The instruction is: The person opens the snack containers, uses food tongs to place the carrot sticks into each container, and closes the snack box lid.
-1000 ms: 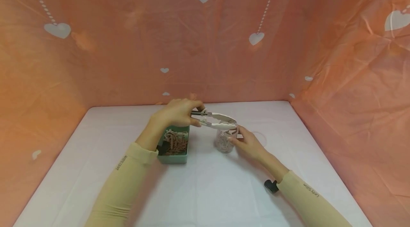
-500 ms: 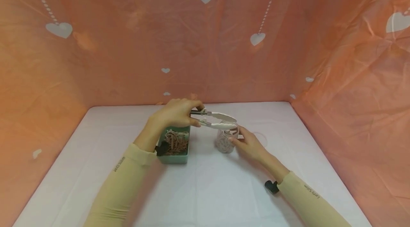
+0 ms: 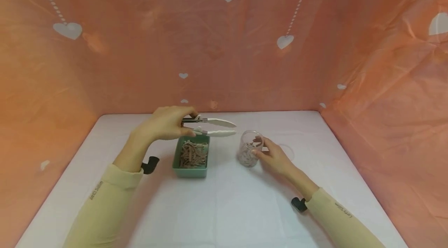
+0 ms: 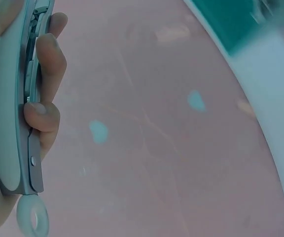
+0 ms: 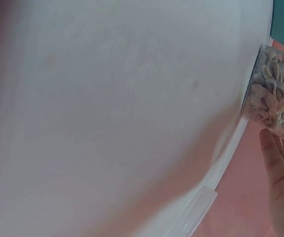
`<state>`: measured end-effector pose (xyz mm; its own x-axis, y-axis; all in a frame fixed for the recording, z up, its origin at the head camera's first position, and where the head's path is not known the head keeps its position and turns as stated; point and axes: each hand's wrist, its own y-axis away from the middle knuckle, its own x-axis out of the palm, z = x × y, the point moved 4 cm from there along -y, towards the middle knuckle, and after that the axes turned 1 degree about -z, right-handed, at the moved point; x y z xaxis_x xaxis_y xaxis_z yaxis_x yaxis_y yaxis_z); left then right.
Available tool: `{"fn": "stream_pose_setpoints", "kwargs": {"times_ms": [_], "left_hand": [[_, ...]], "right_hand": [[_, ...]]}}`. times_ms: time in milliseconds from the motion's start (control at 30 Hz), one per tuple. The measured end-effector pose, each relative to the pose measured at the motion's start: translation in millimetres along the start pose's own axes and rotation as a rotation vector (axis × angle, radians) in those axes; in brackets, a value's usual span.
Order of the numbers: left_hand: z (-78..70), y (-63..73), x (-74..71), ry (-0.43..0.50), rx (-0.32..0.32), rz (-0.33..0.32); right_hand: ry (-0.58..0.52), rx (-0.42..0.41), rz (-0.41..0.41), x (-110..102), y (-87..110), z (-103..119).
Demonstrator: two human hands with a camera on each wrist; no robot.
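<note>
My left hand [image 3: 164,123] grips a pair of tongs [image 3: 219,133], held level above the far edge of a green rectangular tub [image 3: 190,172]. Nothing shows between the tongs' spread white tips, which point right toward a clear jar [image 3: 245,151]. In the left wrist view, fingers wrap the tongs' pale handle [image 4: 8,108], with its pull ring at the end. Thin brown strips [image 3: 193,155] fill much of the tub. Similar strips [image 5: 275,91] lie inside the jar. The jar stands upright on the table, and my right hand [image 3: 276,159] holds its right side.
A clear round lid [image 5: 194,213] lies on the white table [image 3: 231,205] just beyond my right hand. Orange cloth walls [image 3: 147,65] with white hearts enclose the table's back and sides. Each wrist carries a small black camera mount [image 3: 150,165].
My left hand has drawn the tongs left, from over the jar's mouth to above the tub's far edge. More of the tub shows now. My right hand stays on the jar.
</note>
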<state>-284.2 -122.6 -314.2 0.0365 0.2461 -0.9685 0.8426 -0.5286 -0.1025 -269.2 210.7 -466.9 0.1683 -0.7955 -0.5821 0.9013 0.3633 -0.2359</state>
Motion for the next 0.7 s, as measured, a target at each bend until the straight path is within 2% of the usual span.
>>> {"fn": "stream_pose_setpoints", "kwargs": {"times_ms": [200, 367, 533, 700], "left_hand": [[26.1, 28.6, -7.6, -0.055, -0.025, 0.017], [37.5, 43.8, -6.4, -0.082, -0.019, 0.063], [43.8, 49.7, -1.6, -0.088, -0.015, 0.131], [49.7, 48.3, 6.9, -0.083, -0.008, 0.19]], "right_hand": [[-0.003, 0.006, 0.004, 0.4, 0.7, 2.0], [0.015, 0.018, 0.0, -0.7, 1.6, 2.6], [0.019, 0.015, -0.009, 0.1, 1.5, 2.5], [0.016, 0.005, -0.009, 2.9, 0.3, 0.8]]}}
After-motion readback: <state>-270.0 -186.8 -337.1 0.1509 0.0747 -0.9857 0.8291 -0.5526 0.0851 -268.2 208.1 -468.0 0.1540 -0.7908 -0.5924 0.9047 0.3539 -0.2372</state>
